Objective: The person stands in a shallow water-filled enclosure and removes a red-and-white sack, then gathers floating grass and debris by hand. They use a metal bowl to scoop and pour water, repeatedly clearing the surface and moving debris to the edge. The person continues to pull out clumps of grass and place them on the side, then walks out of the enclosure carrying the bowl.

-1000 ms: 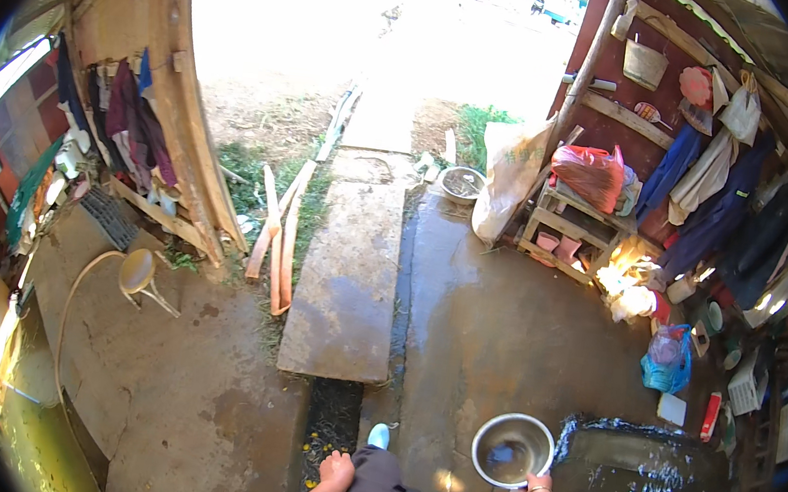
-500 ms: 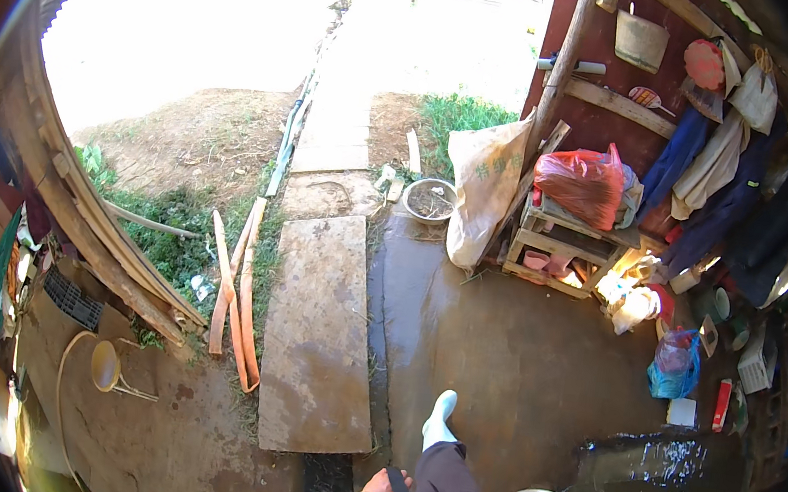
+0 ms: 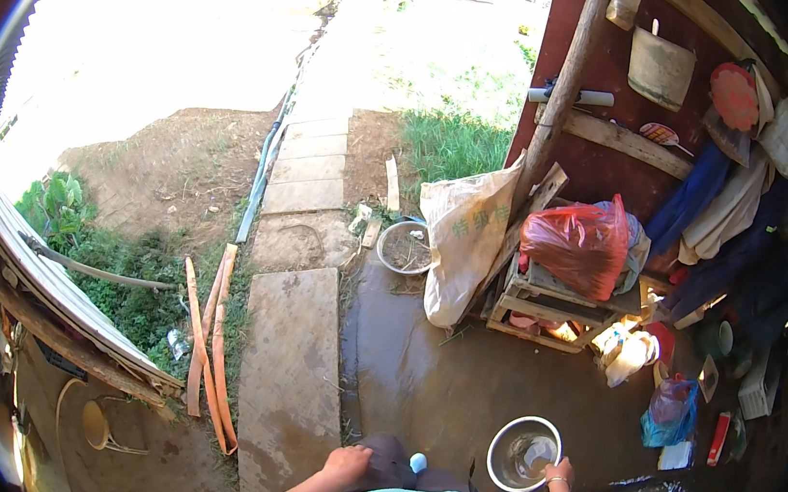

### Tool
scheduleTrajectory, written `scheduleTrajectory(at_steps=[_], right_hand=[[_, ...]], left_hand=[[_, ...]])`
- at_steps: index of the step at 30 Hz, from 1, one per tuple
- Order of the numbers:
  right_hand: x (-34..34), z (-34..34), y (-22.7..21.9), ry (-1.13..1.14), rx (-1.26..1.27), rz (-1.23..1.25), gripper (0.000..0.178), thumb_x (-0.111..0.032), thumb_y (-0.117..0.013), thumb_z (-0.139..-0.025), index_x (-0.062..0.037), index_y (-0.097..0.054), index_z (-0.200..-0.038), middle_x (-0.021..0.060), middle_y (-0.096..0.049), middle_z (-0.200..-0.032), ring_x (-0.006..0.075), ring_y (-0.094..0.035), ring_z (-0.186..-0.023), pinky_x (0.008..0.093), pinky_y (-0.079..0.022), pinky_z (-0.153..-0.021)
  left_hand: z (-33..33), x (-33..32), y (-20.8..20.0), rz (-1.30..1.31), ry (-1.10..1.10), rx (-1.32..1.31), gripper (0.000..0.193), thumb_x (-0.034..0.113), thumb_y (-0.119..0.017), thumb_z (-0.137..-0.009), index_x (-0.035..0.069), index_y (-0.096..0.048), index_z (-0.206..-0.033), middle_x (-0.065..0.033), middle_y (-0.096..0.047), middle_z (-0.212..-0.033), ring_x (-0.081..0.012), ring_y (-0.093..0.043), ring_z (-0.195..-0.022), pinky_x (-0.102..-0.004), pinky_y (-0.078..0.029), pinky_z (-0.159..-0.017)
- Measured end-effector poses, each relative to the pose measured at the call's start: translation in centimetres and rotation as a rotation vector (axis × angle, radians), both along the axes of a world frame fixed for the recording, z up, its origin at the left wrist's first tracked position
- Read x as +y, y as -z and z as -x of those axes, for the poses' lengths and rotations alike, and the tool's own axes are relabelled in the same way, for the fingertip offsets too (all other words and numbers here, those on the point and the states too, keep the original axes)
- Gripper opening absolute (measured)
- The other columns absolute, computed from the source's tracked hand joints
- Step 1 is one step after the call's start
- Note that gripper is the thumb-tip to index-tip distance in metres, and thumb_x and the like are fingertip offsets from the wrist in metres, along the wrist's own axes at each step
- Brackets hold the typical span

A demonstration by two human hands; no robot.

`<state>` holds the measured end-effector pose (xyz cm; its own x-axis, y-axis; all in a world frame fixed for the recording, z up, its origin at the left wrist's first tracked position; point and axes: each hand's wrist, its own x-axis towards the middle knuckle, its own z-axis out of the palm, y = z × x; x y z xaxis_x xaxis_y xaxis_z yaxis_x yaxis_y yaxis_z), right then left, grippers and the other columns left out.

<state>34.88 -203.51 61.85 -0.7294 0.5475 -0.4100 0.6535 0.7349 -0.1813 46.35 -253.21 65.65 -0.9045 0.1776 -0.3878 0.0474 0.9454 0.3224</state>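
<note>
A round metal basin [image 3: 499, 454] with a pale rim is gripped at its right edge by my right hand [image 3: 561, 473]. A little liquid seems to lie in its bottom. My left hand [image 3: 348, 464] is beside the thigh of my dark trousers [image 3: 386, 459]. Its fingers look curled, and what they hold, if anything, is hidden. The toe of a pale boot [image 3: 418, 463] shows between my legs.
Wet concrete floor [image 3: 428, 376] spreads ahead, with a stone slab path [image 3: 287, 370] on the left. A flat orange hose [image 3: 219, 372] lies beside it. To the right stand a white sack [image 3: 462, 244] and a wooden crate [image 3: 541, 321] bearing a red plastic bag [image 3: 576, 247].
The basin, low by my side before, is now held out in front by my right hand, which has come into view. My left hand has shifted left; the dark strap-like thing no longer shows.
</note>
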Motion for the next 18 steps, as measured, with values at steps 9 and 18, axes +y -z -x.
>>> scheduleTrajectory(at_steps=[9,18], right_hand=[[-2.7,11.6,2.1,0.412,0.094,-0.006,0.057,-0.019,-0.072,-0.07,0.0009,-0.05,-0.119,0.0229,-0.061,-0.111,0.0346,-0.061,-0.105,0.044,-0.05,-0.087],[-9.1,19.4,-8.8,0.389,-0.333,-0.25,0.035,-0.011,-0.055,-0.086,-0.0024,-0.053,-0.12,0.0191,-0.066,-0.099,0.0322,-0.067,-0.077,0.0412,-0.055,-0.057]], left_hand=[[17.9,-14.2,14.0,-0.146,-0.373,-0.491,0.036,0.036,-0.053,-0.086,0.014,-0.066,-0.112,-0.0132,-0.064,-0.115,-0.031,-0.06,-0.106,-0.0421,-0.049,-0.088],[35.5,-31.2,23.4,0.053,-0.19,-0.496,0.035,0.037,-0.056,-0.083,0.01,-0.07,-0.1,-0.0142,-0.067,-0.104,-0.035,-0.062,-0.095,-0.043,-0.049,-0.083]])
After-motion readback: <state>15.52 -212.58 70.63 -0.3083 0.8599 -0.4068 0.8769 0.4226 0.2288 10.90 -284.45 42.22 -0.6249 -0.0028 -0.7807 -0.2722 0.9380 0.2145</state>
